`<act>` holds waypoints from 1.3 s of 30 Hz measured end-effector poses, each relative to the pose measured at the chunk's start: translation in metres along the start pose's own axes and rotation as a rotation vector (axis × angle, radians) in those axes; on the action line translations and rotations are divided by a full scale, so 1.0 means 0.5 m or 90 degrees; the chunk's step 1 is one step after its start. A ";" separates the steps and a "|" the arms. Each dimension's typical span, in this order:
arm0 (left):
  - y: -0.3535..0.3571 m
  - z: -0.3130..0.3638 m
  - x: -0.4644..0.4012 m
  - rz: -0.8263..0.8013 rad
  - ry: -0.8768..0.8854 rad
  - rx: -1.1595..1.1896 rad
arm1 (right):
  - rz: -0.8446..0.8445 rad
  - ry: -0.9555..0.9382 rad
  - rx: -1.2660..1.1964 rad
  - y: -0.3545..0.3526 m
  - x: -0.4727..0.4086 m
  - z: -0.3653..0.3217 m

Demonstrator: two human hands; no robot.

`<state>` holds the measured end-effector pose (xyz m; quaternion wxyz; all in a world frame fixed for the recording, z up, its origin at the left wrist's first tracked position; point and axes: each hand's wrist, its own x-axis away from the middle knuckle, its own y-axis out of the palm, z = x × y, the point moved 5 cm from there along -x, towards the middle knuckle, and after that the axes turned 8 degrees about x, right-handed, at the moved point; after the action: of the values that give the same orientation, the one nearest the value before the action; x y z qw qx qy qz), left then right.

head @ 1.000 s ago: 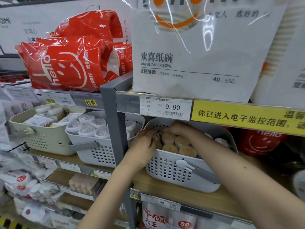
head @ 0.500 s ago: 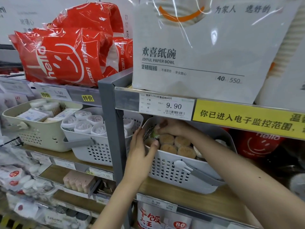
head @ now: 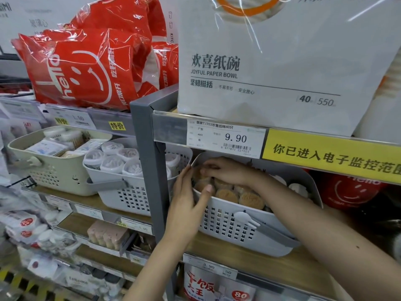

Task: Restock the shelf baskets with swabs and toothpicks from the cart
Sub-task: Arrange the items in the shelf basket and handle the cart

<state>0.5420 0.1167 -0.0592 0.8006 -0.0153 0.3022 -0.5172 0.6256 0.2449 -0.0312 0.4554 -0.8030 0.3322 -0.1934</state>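
My shelf unit has a grey metal upright [head: 145, 148] dividing two bays of wooden boards. On the board to my right [head: 249, 255] sits a white perforated basket [head: 234, 227]. On the board to my left [head: 86, 199] sit a second white basket [head: 128, 192] and, beside it, a cream basket [head: 54, 172]. The shelf above carries a white pack of paper bowls [head: 271, 61] and red bags [head: 86, 68]. A price tag [head: 225, 139] and a yellow strip [head: 332, 156] run along its front edge.
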 end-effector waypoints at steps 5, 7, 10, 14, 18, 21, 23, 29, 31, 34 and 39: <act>0.001 -0.004 -0.001 -0.002 0.001 -0.019 | 0.051 0.014 -0.020 -0.012 0.002 0.007; 0.001 -0.006 -0.002 -0.003 0.000 -0.021 | 0.057 0.014 -0.036 -0.020 0.012 -0.003; 0.000 -0.008 -0.002 -0.011 -0.005 -0.022 | 0.115 0.010 -0.040 -0.047 0.047 -0.031; -0.011 0.007 -0.002 -0.033 0.000 -0.025 | 0.203 0.052 0.140 -0.073 0.143 -0.057; -0.041 0.039 0.022 -0.050 0.046 -0.061 | 0.346 0.002 0.257 -0.051 0.260 -0.083; -0.079 0.056 0.072 -0.125 0.090 -0.108 | 0.454 -0.038 0.248 0.007 0.333 -0.108; -0.119 0.048 0.113 -0.205 0.102 -0.166 | 0.472 -0.056 0.210 0.065 0.358 -0.142; -0.379 -0.090 0.269 -0.277 -0.113 -0.327 | 0.276 -0.152 0.101 0.317 0.280 -0.316; -0.510 -0.148 0.345 -0.231 -0.250 -0.332 | 0.157 -0.146 0.080 0.417 0.228 -0.386; -0.721 -0.217 0.483 -0.108 -0.423 -0.351 | -0.012 -0.168 0.051 0.567 0.149 -0.509; -1.003 -0.274 0.736 0.126 -0.599 -0.364 | -0.231 -0.266 0.057 0.781 0.065 -0.756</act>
<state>0.1670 -0.3848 -0.1744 0.8579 -0.4324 0.0404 -0.2745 0.2771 -0.1483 -0.1735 0.5071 -0.8509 0.0728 -0.1167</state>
